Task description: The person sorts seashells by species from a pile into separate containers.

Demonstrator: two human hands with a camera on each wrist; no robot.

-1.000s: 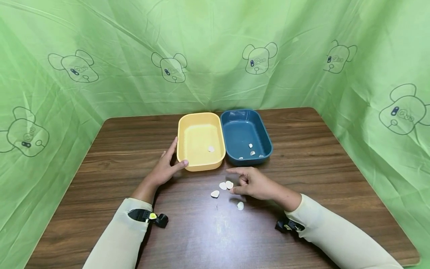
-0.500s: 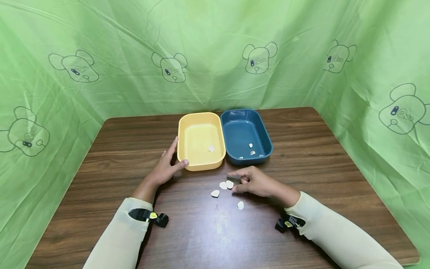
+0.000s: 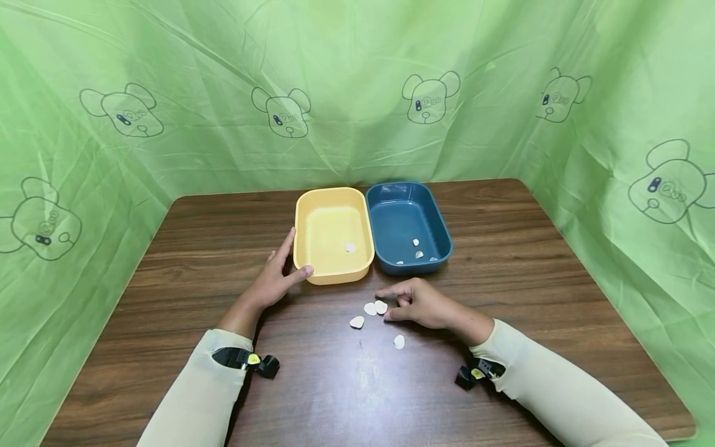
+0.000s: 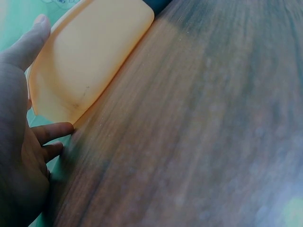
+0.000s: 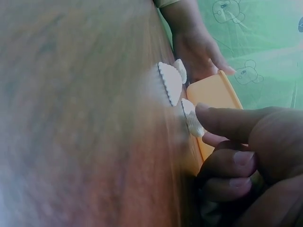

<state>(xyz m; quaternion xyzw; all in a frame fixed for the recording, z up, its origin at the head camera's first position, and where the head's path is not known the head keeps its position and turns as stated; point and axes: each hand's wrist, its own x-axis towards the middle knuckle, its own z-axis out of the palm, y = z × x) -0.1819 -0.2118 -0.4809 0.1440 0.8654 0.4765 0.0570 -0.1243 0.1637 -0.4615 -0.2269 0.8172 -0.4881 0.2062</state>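
Note:
My left hand [image 3: 270, 282] rests against the near left corner of a yellow plastic tray [image 3: 335, 279], thumb at the front rim and straight fingers along the left wall. In the left wrist view the tray's side [image 4: 99, 52] stands beside that hand. My right hand [image 3: 427, 304] is low over the table, thumb and forefinger parted on either side of a white seashell [image 3: 381, 307], its other fingers curled. In the right wrist view the thumb tip is right at this shell [image 5: 195, 126]. A second seashell [image 3: 370, 308] lies against its left side.
Two more seashells lie nearer: one on the left [image 3: 357, 322], one on the right [image 3: 399, 342]. A blue tray [image 3: 408, 269] with several shells adjoins the yellow tray, which holds one shell [image 3: 350, 247]. Green printed cloth [image 3: 357, 124] hangs around the wooden table [image 3: 530, 261].
My right forefinger has come nearer to the thumb, narrowing the gap around the seashell. The left hand, the trays and the shells have stayed in place.

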